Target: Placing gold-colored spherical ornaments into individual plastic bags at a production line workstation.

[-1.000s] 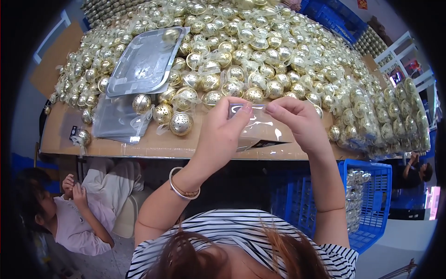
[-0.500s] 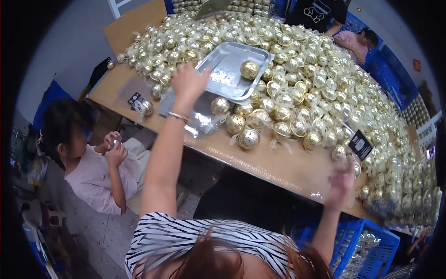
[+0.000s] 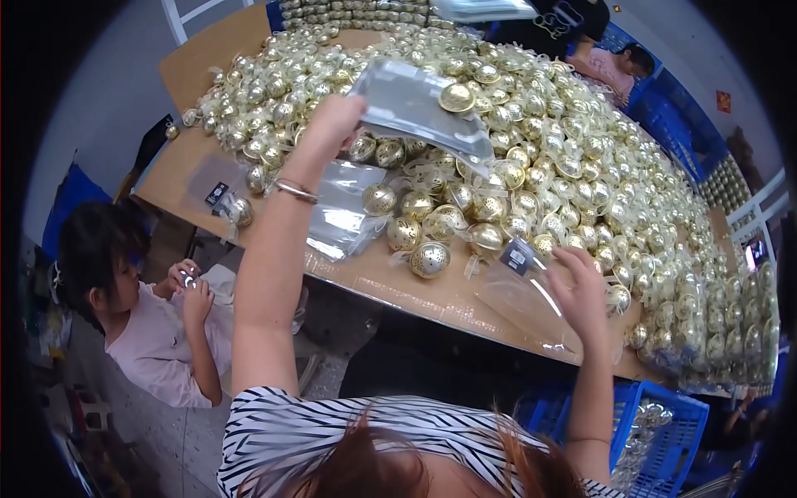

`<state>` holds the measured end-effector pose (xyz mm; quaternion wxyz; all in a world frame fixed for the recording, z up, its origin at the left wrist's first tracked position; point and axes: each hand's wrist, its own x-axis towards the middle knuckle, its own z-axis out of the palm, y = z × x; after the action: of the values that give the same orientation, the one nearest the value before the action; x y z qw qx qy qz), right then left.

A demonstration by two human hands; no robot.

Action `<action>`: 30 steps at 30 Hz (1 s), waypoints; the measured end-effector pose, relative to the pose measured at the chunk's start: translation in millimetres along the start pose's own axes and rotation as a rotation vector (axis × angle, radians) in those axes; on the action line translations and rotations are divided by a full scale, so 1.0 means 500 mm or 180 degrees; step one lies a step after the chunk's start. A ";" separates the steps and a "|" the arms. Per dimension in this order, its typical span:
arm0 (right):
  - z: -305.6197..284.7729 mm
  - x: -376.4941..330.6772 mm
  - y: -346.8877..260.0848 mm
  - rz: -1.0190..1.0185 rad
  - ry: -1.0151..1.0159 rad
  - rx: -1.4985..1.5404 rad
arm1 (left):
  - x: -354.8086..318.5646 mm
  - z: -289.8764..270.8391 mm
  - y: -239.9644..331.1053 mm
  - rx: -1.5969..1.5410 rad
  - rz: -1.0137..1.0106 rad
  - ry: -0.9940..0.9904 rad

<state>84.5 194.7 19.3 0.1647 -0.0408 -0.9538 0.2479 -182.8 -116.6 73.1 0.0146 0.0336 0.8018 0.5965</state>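
Note:
My left hand (image 3: 336,126) grips the near-left edge of a shallow metal tray (image 3: 403,93), which is tilted above the heap. A gold ball (image 3: 457,98) shows at the tray's right side; whether it rests on the tray I cannot tell. Flat clear plastic bags (image 3: 336,212) lie below that wrist. My right hand (image 3: 579,290), fingers spread, is beside a clear bag with a black label (image 3: 516,259) on the table's front part; contact is unclear. Between the hands sit perforated gold balls (image 3: 430,259) with pale ribbons.
A large heap of gold balls (image 3: 573,158) covers the brown table (image 3: 374,278). A bagged ball (image 3: 241,211) lies at the left. Someone in pink (image 3: 162,344) sits left, holding a small shiny thing. A blue crate (image 3: 664,432) stands lower right. Other people are at the far side.
The tray, lying flat before, is now lifted and tilted in my left hand. My right hand and the black-labelled bag have come leftward, and the bag is now over the table's front part.

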 end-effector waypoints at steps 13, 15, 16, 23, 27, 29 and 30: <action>0.040 0.001 -0.069 -0.1057 -0.1754 -0.1108 | -0.296 -0.159 0.076 0.2165 0.2316 0.2336; 0.054 0.003 -0.050 -0.1018 -0.1650 -0.1055 | -0.370 -0.196 0.069 0.1433 0.1158 0.2899; 0.056 0.001 -0.048 -0.1033 -0.1533 -0.0997 | -0.403 -0.215 0.060 0.1782 0.1011 0.3172; 0.072 0.001 -0.076 -0.1140 -0.1259 -0.0954 | -0.458 -0.319 -0.046 0.3440 -0.0231 0.3583; 0.081 0.028 -0.084 -0.1339 -0.1353 -0.1031 | -0.389 -0.305 -0.093 0.3624 -0.0221 0.3290; 0.090 0.034 -0.074 -0.1343 -0.1379 -0.1060 | -0.344 -0.301 -0.115 0.3486 -0.0157 0.3333; 0.096 0.031 -0.068 -0.1344 -0.1352 -0.0914 | -0.325 -0.306 -0.119 0.3353 -0.0145 0.3388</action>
<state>54.3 145.5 1.0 0.0025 0.1875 -0.9794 0.0742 -32.7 -291.5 57.4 -0.3810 -0.2736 0.8805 0.0689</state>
